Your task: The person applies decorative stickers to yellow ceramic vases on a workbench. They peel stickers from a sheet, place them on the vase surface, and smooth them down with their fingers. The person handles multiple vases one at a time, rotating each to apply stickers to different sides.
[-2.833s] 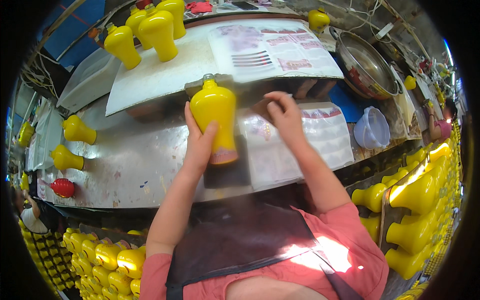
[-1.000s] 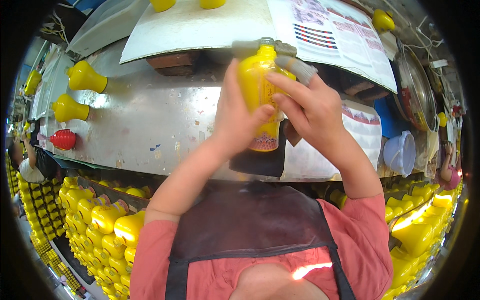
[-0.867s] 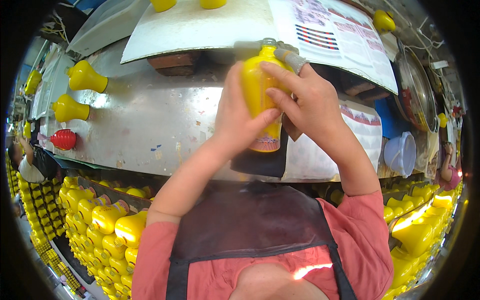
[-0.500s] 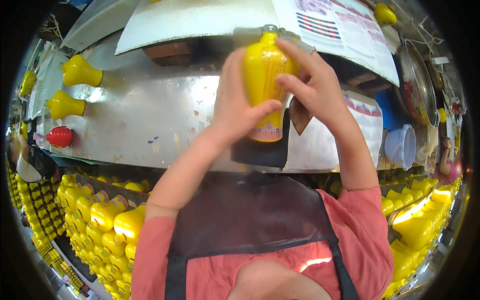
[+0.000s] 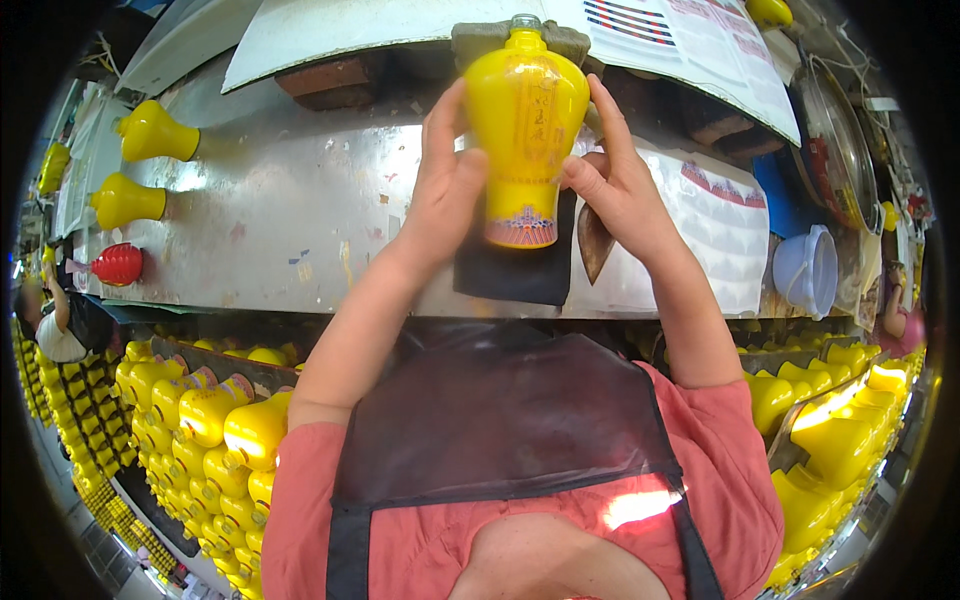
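Observation:
A yellow vase-shaped bottle (image 5: 525,130) with a clear glass neck lies between my two hands, its mouth pointing away from me. Its upper face carries a column of writing and a blue-and-red patterned band at the base. My left hand (image 5: 447,180) holds it along the left side, the thumb against the body. On the right side, my right hand (image 5: 625,185) grips it with thumb and fingers. Behind the neck shows a grey padded block (image 5: 480,42). Under the base lies a black cloth (image 5: 510,278). A brown pointed flat piece (image 5: 594,245) rests beneath my right hand.
Printed decal sheets (image 5: 690,250) lie to the right, near a white bucket (image 5: 805,270). Two yellow bottles (image 5: 160,130) and a red ribbed one (image 5: 118,264) stand at the table's left. Racked yellow bottles (image 5: 205,415) crowd both sides of me. Other people are at the far edges.
My left thumb has left the bottle's front for its side, and my right fingers have slid from the shoulder down the right side. The writing now faces up more fully. The whole view has shifted slightly.

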### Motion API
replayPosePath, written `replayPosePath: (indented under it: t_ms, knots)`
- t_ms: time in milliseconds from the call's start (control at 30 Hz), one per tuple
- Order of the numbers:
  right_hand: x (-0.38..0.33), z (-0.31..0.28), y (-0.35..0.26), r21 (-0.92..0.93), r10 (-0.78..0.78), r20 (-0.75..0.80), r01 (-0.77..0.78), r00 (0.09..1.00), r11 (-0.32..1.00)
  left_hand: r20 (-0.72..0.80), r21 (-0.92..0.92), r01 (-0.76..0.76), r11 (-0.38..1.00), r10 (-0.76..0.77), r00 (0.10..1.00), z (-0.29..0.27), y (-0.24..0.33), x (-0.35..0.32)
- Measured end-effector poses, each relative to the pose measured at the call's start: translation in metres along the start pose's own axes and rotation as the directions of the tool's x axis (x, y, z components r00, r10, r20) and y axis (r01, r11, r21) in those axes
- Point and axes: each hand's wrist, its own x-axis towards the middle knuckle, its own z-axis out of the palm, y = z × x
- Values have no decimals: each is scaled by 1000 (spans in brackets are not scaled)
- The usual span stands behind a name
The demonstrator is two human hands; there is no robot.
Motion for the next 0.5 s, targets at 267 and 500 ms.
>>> replayPosePath:
  t_ms: [267,500]
  knots:
    - [2,15,4,-156,-89,-73,76,993,985,-2,101,-10,995,11,1000,8,-7,-4]
    - [1,14,12,-149,-125,-71,113,990,982,9,-30,37,999,-36,999,5,-8,-7]
